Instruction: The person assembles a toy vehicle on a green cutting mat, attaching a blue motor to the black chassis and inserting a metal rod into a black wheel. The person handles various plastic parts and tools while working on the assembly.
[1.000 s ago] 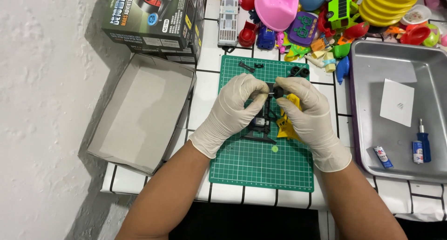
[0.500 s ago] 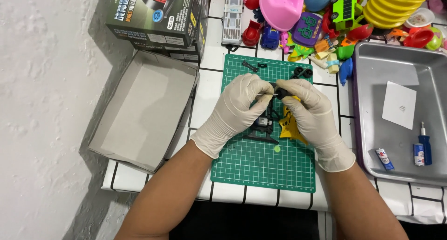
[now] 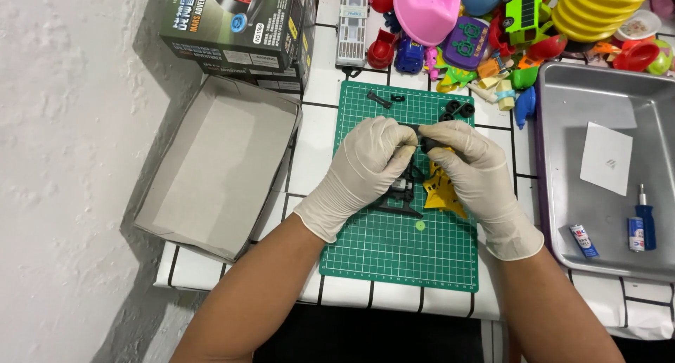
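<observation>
My left hand (image 3: 362, 167) and my right hand (image 3: 472, 173), both in pale rubber gloves, meet over a green cutting mat (image 3: 394, 254). Their fingertips pinch a small black plastic part (image 3: 420, 137) between them. Under the hands lies a black frame piece (image 3: 397, 194) and a yellow plastic piece (image 3: 441, 191), partly hidden by the fingers. Small black parts (image 3: 457, 110) and a black strip (image 3: 378, 99) lie at the mat's far edge. A tiny green dot (image 3: 420, 225) sits on the mat near my right wrist.
An open grey cardboard box lid (image 3: 218, 162) lies to the left, a dark printed box (image 3: 239, 25) behind it. A metal tray (image 3: 605, 173) on the right holds a white paper, a blue screwdriver (image 3: 645, 219) and batteries. Colourful toys (image 3: 492, 25) crowd the back of the tiled table.
Both hands have stayed joined over the mat and shifted only slightly. The fingers have worked on the small black part between them.
</observation>
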